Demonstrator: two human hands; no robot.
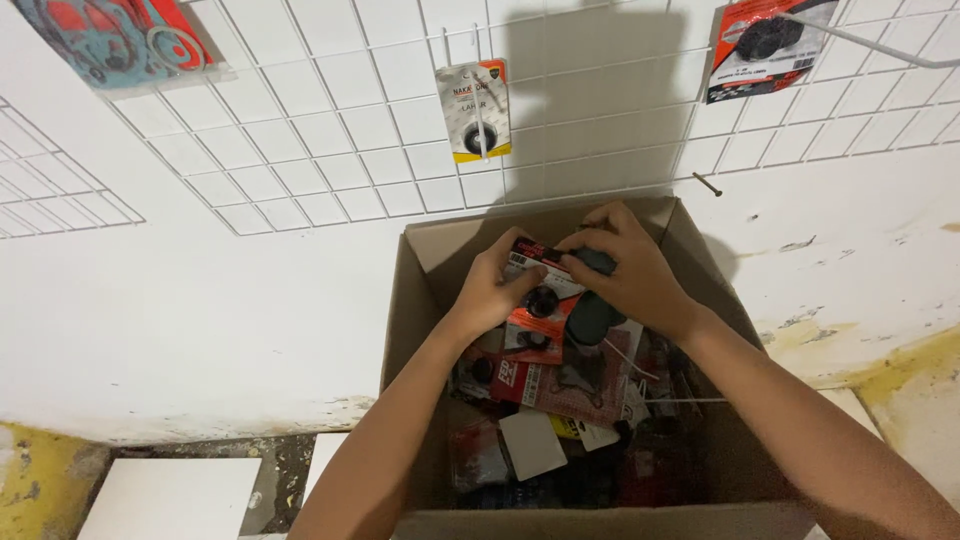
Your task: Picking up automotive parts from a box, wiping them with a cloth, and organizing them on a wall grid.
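Note:
Both my hands reach into an open cardboard box [420,260] that stands against a white wall. My left hand [492,290] grips a red and white blister pack [540,290] holding a small black round part. My right hand [625,265] closes over a dark rounded part [592,315] at the top of that same stack of packs. Below my hands the box is filled with several more carded packs [575,385], red, black and white.
A white wire grid [370,130] hangs on the wall above the box. Three packs hang on it: a yellow-edged one [475,110], a red and black one [762,45], a blue and red one [115,40]. White tiles [170,495] lie on the floor at left.

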